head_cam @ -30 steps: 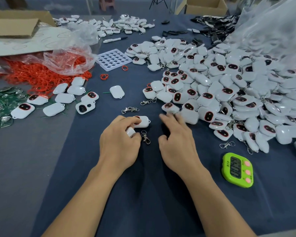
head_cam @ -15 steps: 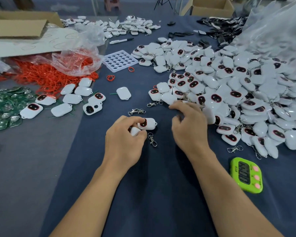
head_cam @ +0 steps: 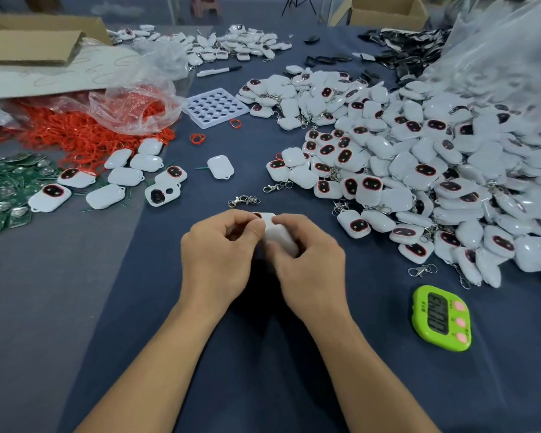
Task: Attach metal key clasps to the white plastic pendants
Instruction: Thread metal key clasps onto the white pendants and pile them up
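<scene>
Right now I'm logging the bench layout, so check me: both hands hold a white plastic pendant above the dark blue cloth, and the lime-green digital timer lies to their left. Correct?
Not quite: the head view shows the lime-green digital timer lying to their right, not left. The left hand and right hand do hold a white plastic pendant above the dark blue cloth.

right grip [head_cam: 310, 264] is off the pendant pile [head_cam: 419, 170] and back at centre, now touching left grip [head_cam: 216, 260]; a white pendant [head_cam: 278, 235] is now pinched between both, where earlier only the left held one down on the worktop [head_cam: 263, 370]; loose clasp that lay just beside left grip no longer shows; hidden or picked up, cannot tell
</scene>
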`<state>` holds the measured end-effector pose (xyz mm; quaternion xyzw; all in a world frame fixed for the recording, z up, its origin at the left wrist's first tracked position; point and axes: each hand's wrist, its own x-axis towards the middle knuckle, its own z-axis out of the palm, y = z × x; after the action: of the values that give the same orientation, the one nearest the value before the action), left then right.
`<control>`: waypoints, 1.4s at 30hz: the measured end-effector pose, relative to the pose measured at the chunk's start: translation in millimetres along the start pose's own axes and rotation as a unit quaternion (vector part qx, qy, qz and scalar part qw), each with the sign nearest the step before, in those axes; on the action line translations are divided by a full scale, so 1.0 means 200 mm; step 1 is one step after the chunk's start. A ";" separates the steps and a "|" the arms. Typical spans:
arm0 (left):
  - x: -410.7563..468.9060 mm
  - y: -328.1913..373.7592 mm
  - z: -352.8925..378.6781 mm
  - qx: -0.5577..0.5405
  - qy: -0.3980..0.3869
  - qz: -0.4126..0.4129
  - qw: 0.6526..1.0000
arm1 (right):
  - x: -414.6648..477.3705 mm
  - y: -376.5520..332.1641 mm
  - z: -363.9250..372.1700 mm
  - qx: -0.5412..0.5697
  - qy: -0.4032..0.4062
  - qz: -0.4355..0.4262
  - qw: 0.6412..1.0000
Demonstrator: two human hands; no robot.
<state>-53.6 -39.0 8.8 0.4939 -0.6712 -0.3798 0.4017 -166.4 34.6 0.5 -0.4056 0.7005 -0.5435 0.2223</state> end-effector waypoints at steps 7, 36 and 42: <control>-0.04 -0.01 0.02 0.278 -0.084 0.065 0.955 | 0.06 0.02 -0.07 0.204 0.075 0.102 0.971; -0.03 0.01 0.00 -0.095 -0.095 -0.008 0.991 | 0.03 0.01 -0.06 0.094 -0.017 0.038 0.995; -0.05 0.02 -0.01 -0.043 -0.090 0.042 0.994 | 0.03 0.01 -0.07 0.087 -0.027 0.043 0.995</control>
<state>-51.6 -28.3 11.3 0.4112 -0.7080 -0.4341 0.3757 -180.7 38.3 3.9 -0.3685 0.6609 -0.5814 0.2989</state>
